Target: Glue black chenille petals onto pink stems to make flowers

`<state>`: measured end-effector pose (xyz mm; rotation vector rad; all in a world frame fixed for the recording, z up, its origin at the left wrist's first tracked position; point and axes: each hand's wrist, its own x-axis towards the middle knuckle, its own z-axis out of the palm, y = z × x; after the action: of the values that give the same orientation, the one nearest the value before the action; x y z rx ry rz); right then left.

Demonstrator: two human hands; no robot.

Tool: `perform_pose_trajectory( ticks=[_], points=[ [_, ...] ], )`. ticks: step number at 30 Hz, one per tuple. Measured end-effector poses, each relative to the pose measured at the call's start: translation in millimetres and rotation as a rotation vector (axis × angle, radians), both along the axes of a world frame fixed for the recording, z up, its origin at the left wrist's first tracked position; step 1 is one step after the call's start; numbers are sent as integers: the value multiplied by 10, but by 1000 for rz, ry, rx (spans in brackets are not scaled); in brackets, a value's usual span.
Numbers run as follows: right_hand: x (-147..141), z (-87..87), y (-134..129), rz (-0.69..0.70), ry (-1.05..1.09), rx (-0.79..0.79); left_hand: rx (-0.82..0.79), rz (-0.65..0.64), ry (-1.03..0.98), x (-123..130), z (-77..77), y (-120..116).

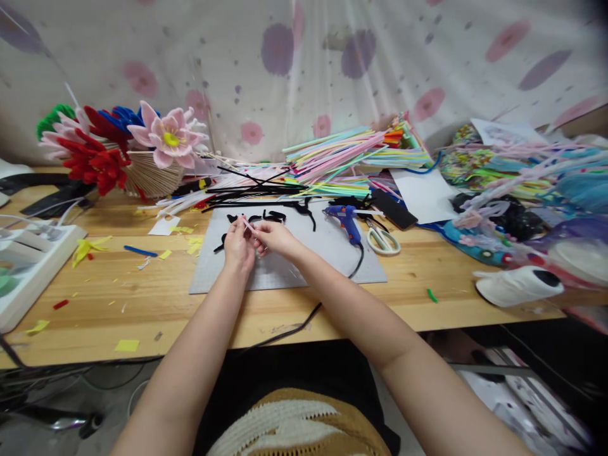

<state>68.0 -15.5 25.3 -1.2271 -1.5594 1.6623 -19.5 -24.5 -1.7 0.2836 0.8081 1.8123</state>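
My left hand (239, 246) is closed on a small pale pink strip (247, 224) above the grey mat (294, 272). My right hand (274, 239) pinches the near end of the same strip, its fingertips close to those of the left. Short black fuzzy pieces (274, 216) lie on the mat just beyond the hands. A branched black piece (306, 208) rests farther right. The blue glue gun (346, 223) lies on the mat's right part, with white-handled scissors (384, 242) beside it.
Fuzzy flowers (170, 138) stand at the back left. Bundles of coloured stems (337, 158) lie along the back. A dark phone (394, 209) is beyond the scissors. A power strip (38, 272) is at the left, and a white device (520, 285) at the right. The glue gun's cord crosses the front edge.
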Motion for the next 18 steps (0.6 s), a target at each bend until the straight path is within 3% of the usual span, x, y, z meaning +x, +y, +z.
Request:
perform_pose_trajectory(
  ticks=[8, 15, 18],
  points=[
    [11, -80, 5, -62, -96, 217, 0, -33, 32, 2, 82, -5],
    [5, -58, -70, -114, -136, 250, -19, 69, 139, 54, 152, 28],
    [52, -70, -71, -70, -129, 274, -31, 105, 167, 34, 182, 64]
  ],
)
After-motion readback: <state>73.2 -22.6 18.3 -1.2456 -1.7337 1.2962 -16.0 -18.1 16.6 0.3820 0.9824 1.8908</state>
